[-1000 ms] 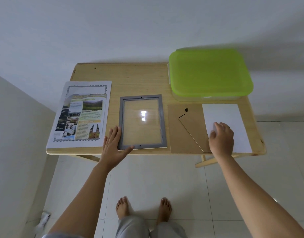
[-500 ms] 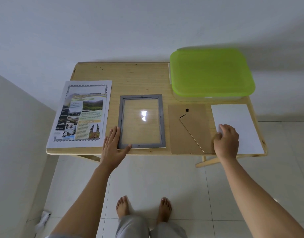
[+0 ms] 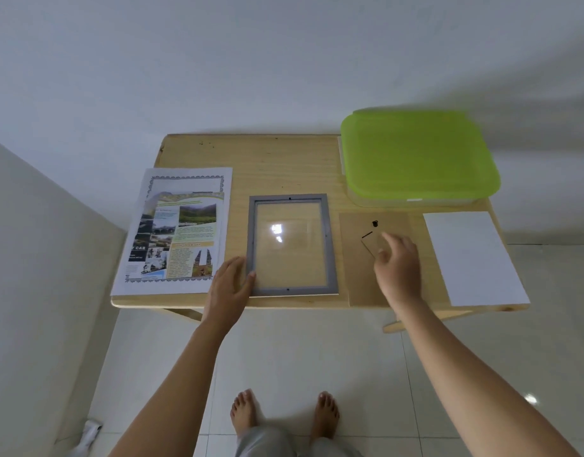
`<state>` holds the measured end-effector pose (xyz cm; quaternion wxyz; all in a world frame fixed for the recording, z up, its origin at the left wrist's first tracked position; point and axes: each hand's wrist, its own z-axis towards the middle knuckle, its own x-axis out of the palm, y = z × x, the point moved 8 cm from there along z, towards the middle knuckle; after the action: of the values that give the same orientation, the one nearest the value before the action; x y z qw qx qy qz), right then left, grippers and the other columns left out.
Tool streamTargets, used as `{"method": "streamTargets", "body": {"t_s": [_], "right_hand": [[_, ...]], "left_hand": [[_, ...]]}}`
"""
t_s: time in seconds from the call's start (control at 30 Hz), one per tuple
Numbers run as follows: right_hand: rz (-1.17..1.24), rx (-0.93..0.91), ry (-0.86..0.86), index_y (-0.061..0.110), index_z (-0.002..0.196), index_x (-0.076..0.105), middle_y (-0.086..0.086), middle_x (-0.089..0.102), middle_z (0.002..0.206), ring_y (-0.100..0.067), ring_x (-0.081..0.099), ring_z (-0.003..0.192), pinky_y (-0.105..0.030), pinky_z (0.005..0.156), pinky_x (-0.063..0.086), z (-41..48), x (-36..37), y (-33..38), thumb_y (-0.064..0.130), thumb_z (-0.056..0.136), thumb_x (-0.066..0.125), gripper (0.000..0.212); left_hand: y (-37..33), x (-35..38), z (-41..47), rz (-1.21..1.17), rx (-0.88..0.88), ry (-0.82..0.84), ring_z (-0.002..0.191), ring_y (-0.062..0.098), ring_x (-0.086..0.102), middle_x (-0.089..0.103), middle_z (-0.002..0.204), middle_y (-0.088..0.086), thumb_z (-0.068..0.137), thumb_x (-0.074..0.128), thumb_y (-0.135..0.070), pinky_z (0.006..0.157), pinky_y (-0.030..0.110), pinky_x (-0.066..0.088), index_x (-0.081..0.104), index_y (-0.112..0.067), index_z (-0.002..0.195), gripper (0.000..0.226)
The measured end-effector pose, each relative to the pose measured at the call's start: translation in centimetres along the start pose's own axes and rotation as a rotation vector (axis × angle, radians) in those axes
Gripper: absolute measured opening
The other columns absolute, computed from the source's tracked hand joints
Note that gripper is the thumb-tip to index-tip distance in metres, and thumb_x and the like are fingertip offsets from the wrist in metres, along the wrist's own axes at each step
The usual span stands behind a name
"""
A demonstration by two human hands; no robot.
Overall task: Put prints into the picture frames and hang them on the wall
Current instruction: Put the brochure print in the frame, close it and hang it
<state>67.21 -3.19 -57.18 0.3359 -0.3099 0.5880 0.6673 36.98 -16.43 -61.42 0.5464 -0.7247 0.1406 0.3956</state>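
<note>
On the surface (image 3: 284,159) the frame (image 3: 292,244) lies w/ no print (image 3: 177,230) inside yet. Left hand (image 3: 229,286) fingers flat, apart on frame edge; right hand (image 3: 398,263) fingers apart, over backing board (image 3: 356,258). Nothing hung.

You face a plain white wall (image 3: 284,61). Pale wooden desk (image 3: 284,159) against it. Glossy white floor tiles (image 3: 317,351) underfoot.
</note>
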Motion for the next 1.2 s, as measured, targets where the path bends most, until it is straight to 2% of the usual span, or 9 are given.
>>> {"method": "streamTargets", "body": {"t_s": [0.2,0.3,0.4,0.6,0.77,0.9,1.03,1.1,1.2], "right_hand": [[0.18,-0.178,0.14,0.001,0.109,0.063,-0.018,0.063,0.104,-0.033,0.056,0.102,-0.028,0.09,0.039,-3.2,8.0,14.1,-0.007,0.078,0.052,0.034],[0.254,-0.205,0.263,0.001,0.11,0.063,-0.016,0.063,0.105,-0.03,0.057,0.103,-0.029,0.089,0.042,-5.4,12.7,19.9,-0.004,0.082,0.05,0.031],[0.281,-0.16,0.394,0.003,0.121,0.057,-0.013,0.057,0.119,-0.025,0.051,0.115,-0.025,0.096,0.039,-7.0,16.8,23.1,0.001,0.088,0.048,0.034],[0.177,-0.004,0.391,0.003,0.131,0.045,-0.013,0.045,0.129,-0.026,0.04,0.121,-0.027,0.099,0.036,-8.1,20.5,23.8,0.005,0.09,0.049,0.042],[0.21,0.123,0.362,0.003,0.129,0.046,-0.016,0.044,0.123,-0.028,0.048,0.112,-0.029,0.092,0.042,-7.6,21.2,23.8,0.009,0.088,0.054,0.043],[0.365,0.199,0.327,0.008,0.104,0.057,-0.008,0.061,0.095,-0.015,0.056,0.076,-0.01,0.058,0.042,-7.2,21.2,23.7,0.008,0.08,0.067,0.027],[0.469,0.297,0.292,0.007,0.09,0.059,0.001,0.056,0.072,-0.015,0.053,0.069,-0.006,0.051,0.04,-7.6,21.2,22.9,0.008,0.076,0.072,0.019],[0.478,0.303,0.293,0.006,0.09,0.06,0.001,0.057,0.074,-0.016,0.055,0.073,-0.005,0.052,0.04,-7.6,21.3,22.9,0.01,0.076,0.072,0.019],[0.437,0.294,0.284,0.006,0.098,0.059,-0.008,0.06,0.095,-0.015,0.055,0.081,-0.012,0.06,0.039,-7.5,21.2,23.1,0.017,0.075,0.074,0.029]], "left_hand": [[4.4,-7.5,1.6,0.026,-0.071,-0.212,0.117,0.025,0.051,0.054,0.125,0.008,0.09,0.055,-0.018,0.097,0.036,0.041,0.055,-0.006,0.121,0.033],[8.6,-10.5,2.2,0.103,-0.154,-0.215,0.131,0.025,0.037,0.043,0.14,0.01,0.091,0.055,-0.021,0.105,0.041,0.033,0.045,-0.007,0.133,0.046],[11.3,-11.1,2.6,0.211,-0.178,-0.107,0.141,0.021,0.02,0.023,0.153,0.004,0.093,0.049,-0.034,0.112,0.044,0.025,0.027,-0.013,0.144,0.06],[13.6,-9.5,2.1,0.352,-0.11,0.071,0.145,0.015,0.0,-0.001,0.157,-0.005,0.094,0.029,-0.054,0.116,0.035,0.009,0.002,-0.023,0.149,0.069],[13.7,-8.8,2.0,0.4,-0.077,0.097,0.143,0.011,-0.013,-0.013,0.156,-0.005,0.082,-0.002,-0.062,0.112,0.026,-0.01,-0.01,-0.021,0.147,0.076],[13.6,-8.9,2.0,0.398,-0.059,0.096,0.141,0.009,-0.017,-0.016,0.155,-0.006,0.084,0.0,-0.061,0.111,0.025,-0.01,-0.011,-0.021,0.147,0.075],[13.6,-8.9,1.9,0.379,-0.057,0.087,0.138,0.007,-0.019,-0.018,0.152,-0.008,0.075,-0.01,-0.063,0.11,0.025,-0.01,-0.01,-0.022,0.147,0.082],[13.7,-8.9,1.9,0.387,-0.058,0.093,0.136,0.005,-0.021,-0.017,0.154,-0.008,0.075,-0.011,-0.063,0.11,0.025,-0.01,-0.012,-0.023,0.146,0.081],[13.8,-9.0,1.8,0.389,-0.06,0.095,0.138,0.006,-0.02,-0.014,0.155,-0.007,0.081,-0.004,-0.063,0.111,0.026,-0.01,-0.015,-0.025,0.144,0.074]]}}
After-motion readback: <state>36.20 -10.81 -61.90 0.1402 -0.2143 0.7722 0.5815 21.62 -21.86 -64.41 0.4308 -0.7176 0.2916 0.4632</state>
